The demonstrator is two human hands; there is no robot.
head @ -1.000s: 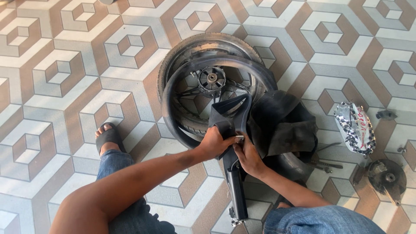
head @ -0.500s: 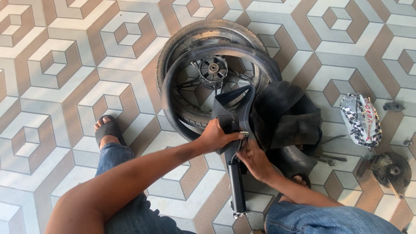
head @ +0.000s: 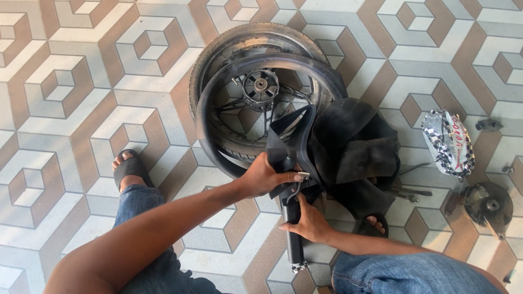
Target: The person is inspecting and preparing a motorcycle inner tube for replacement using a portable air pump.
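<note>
Black inner tube (head: 297, 144) pinched by left hand (head: 265, 177).

Black inner tube (head: 348, 147), folded, limp, draped beside wheel (head: 256, 87)

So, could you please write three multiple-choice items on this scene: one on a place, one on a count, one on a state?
1. Where is the crumpled foil packet?
A. right of the wheel
B. inside the wheel
C. under a knee

2. How many sandalled feet show?
A. none
B. two
C. four

3. What are the hands doing?
A. resting empty
B. gripping black rubber and a black tool
C. lifting the wheel

A: it lies on the tiled floor beyond the wheel.
B: one left, one right.
B: left hand pinches the rubber tube; right hand wraps the black tool.
</note>
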